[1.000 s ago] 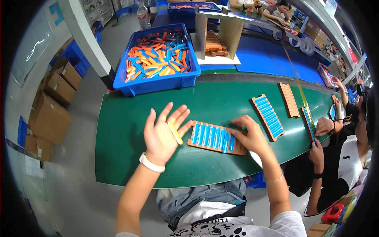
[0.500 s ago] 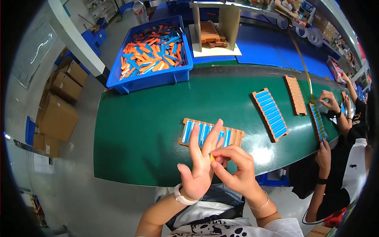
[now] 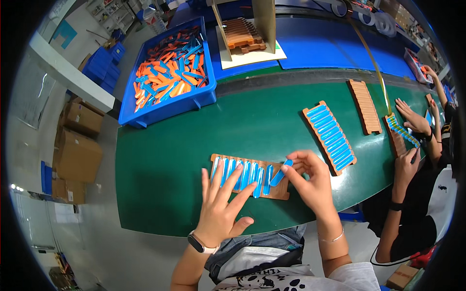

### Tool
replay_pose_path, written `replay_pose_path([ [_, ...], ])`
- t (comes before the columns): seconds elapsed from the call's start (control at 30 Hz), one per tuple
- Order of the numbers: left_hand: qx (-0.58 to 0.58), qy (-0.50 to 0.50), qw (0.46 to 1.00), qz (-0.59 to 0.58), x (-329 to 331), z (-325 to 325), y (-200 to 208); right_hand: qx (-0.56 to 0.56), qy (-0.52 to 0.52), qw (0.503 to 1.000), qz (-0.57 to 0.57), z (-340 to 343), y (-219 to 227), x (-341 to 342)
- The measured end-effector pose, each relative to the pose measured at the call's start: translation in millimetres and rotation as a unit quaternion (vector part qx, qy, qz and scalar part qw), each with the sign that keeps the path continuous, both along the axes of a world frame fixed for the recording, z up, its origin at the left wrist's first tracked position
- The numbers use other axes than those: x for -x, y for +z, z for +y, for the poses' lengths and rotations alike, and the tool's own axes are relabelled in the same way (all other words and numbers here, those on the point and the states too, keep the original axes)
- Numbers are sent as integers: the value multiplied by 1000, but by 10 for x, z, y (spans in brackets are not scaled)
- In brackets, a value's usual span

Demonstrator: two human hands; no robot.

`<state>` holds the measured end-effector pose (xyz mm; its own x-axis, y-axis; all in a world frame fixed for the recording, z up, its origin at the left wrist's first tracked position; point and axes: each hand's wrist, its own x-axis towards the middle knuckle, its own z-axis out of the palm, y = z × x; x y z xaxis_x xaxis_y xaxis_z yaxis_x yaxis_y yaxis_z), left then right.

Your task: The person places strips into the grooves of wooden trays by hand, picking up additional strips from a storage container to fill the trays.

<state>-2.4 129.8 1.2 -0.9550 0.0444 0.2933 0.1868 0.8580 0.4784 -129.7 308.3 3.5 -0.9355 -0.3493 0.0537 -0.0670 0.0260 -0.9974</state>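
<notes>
Pinching blue piece point(image 3: 280, 176), right grip point(image 3: 314, 186) at its upper end, brown tray point(image 3: 280, 194) beneath, left hand point(image 3: 219, 217) spread

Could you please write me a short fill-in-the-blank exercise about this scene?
1. The right hand holds a strip whose visible face is coloured ____.
2. The left hand is spread over a grooved tray on a table coloured ____.
3. The large bin holds loose strips mostly coloured blue and ____.
4. The watch is on the person's ____ wrist.

Missing words: blue; green; orange; left.

White wristband point(image 3: 203, 247), bracelet point(image 3: 334, 238), probably denim trousers point(image 3: 286, 236)
</notes>
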Motion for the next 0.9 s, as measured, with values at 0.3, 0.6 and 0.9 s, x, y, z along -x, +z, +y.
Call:
replay_pose_path([
  [0.3, 114, -64, 988, -80, 155, -42, -47, -213, 112, 960, 143, 8, -168, 165],
  [0.6, 11, -77, 992, -96, 172, -60, -10, -149, 55, 983, 91, -33, -132, 170],
  [0.9, 65, -36, 993, -94, 118, -1, -12, -215, 146, 949, 177, 7, -196, 193],
])
